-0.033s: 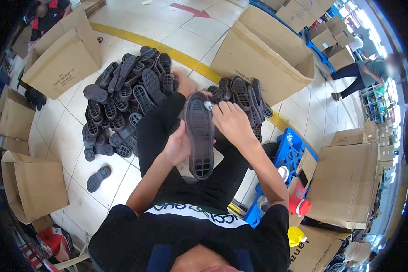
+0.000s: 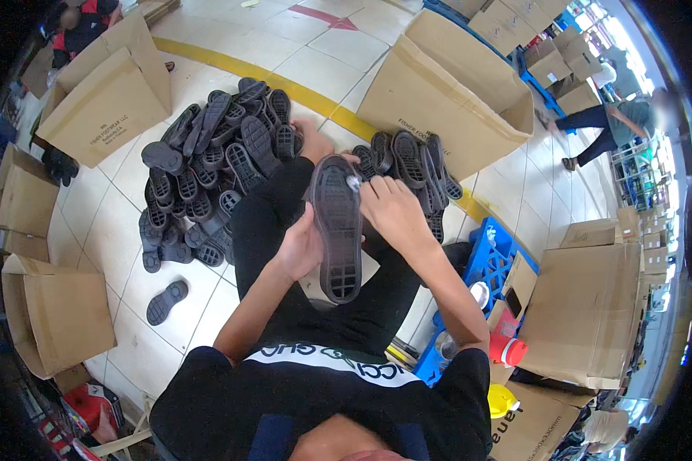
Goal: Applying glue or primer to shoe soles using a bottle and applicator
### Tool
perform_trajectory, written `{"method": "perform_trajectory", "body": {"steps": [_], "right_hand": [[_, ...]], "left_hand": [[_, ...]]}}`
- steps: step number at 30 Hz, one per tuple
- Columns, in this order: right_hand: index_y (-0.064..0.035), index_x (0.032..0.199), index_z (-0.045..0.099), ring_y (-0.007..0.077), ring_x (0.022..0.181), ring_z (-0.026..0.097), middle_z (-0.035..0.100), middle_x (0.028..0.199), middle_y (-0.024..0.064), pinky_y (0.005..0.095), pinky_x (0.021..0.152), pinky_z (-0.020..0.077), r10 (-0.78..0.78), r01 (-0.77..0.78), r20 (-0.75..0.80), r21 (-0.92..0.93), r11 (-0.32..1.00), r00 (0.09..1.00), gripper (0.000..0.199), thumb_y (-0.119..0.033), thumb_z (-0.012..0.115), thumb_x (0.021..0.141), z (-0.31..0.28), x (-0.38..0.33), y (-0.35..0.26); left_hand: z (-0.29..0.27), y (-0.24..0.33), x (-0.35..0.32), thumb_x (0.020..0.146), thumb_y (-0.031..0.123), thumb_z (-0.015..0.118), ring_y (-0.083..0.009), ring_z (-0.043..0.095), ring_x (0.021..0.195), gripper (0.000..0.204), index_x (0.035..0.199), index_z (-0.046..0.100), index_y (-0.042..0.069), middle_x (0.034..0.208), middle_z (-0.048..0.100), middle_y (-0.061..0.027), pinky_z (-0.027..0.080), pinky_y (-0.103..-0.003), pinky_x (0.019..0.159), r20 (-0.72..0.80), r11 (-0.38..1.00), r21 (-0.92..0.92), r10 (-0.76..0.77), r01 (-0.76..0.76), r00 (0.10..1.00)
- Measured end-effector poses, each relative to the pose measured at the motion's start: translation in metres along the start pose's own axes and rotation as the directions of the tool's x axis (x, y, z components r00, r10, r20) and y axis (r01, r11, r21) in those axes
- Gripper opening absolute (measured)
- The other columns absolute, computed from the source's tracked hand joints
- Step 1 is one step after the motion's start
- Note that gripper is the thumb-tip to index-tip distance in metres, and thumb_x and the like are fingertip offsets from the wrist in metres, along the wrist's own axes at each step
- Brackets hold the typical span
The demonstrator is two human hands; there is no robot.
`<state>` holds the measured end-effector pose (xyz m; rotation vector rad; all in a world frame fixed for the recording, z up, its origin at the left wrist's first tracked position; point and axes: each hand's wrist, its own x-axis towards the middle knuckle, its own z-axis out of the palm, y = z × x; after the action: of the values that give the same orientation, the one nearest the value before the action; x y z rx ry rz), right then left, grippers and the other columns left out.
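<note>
Over my lap I hold a dark shoe sole [image 2: 338, 238] upright, its ridged and gridded inner side turned up. My left hand [image 2: 302, 247] wraps its left edge, thumb along the rim and fingers behind it. At the sole's upper right edge, my right hand [image 2: 390, 207] pinches a small white wad [image 2: 354, 183], perhaps cloth, against the surface. Beyond my left knee lies a large pile of similar dark soles [image 2: 200, 180]. A smaller group of soles [image 2: 410, 157] stands past my right knee. One single sole [image 2: 168, 303] rests on the tiles at left.
Open cardboard boxes stand at far left [image 2: 104, 107], near left [image 2: 69, 319] and ahead right [image 2: 446, 100]. Beside my right arm are a blue plastic crate [image 2: 480, 253], a red-lidded container [image 2: 507, 349], a dark phone [image 2: 513, 302] and a large carton [image 2: 584, 315]. A person [image 2: 619, 123] walks at far right.
My right hand and the white wad have shifted very slightly down along the sole's edge. The sole and my left hand stay nearly in place.
</note>
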<state>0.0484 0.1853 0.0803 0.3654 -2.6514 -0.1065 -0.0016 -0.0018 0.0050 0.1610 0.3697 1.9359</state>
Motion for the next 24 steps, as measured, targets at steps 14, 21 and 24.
{"method": "perform_trajectory", "body": {"steps": [14,21,24], "right_hand": [[-0.0069,0.089,0.055,0.0201,0.083,0.057,0.054,0.085,0.0048,0.0306,0.075,0.0458,-0.296,0.189,0.418,0.279,0.941,0.859,0.013,-0.010,0.059,0.077,-0.037,-0.069,-0.044],[-0.0062,0.085,0.054,0.0205,0.086,0.058,0.053,0.087,0.0059,0.0317,0.078,0.0475,-0.389,0.151,0.398,0.511,0.846,0.831,0.012,-0.012,0.062,0.079,-0.032,-0.054,-0.048],[-0.0065,0.083,0.053,0.0227,0.085,0.058,0.053,0.086,0.0072,0.0337,0.077,0.0489,-0.423,0.155,0.380,0.566,0.810,0.823,0.011,-0.012,0.061,0.079,-0.017,-0.038,-0.041]], "left_hand": [[0.004,0.022,0.006,0.098,0.056,0.027,-0.0317,0.050,0.124,0.067,0.147,0.030,0.011,0.138,0.048,-0.0130,0.039,-0.057,0.105,-0.048,0.980,-0.019,0.198,-0.199,0.979],[-0.005,0.020,0.004,0.099,0.056,0.025,-0.0349,0.050,0.124,0.067,0.146,0.030,0.009,0.137,0.048,-0.0151,0.039,-0.058,0.104,-0.064,0.990,-0.025,0.138,-0.140,0.988],[-0.004,0.016,0.003,0.100,0.054,0.022,-0.0345,0.048,0.127,0.066,0.147,0.029,0.010,0.140,0.046,-0.0147,0.037,-0.055,0.107,-0.023,0.993,-0.033,0.109,-0.110,0.994]]}}
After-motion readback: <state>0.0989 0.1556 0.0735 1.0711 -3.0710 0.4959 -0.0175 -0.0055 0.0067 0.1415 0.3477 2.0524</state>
